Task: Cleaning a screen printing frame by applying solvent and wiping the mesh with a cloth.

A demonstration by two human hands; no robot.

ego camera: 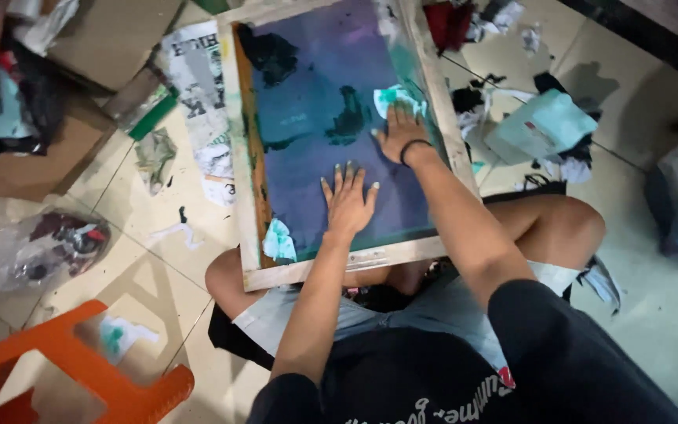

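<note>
A person is sitting on the floor with a wooden-framed printing screen (433, 74) resting on their knees. Left hand (348, 200) is lying flat, fingers spread, on the blue mesh; right hand (400, 133) is pressing a stained white rag (394, 97) there.

1. The mesh of the screen frame (331, 149) is mostly bare; the left hand (348, 200) lies flat low on it, and the right hand (400, 133) presses a stained rag (396, 98) near the right rail.
2. A second rag (279, 239) fills the lower left corner.
3. The raised wooden rails hem in all sides.
4. Left of the frame, torn paper (198, 86) and a crumpled wad (153, 157) litter the floor.
5. An orange stool (80, 373) blocks the lower left.
6. A plastic jug (543, 126) stands to the right.
</note>
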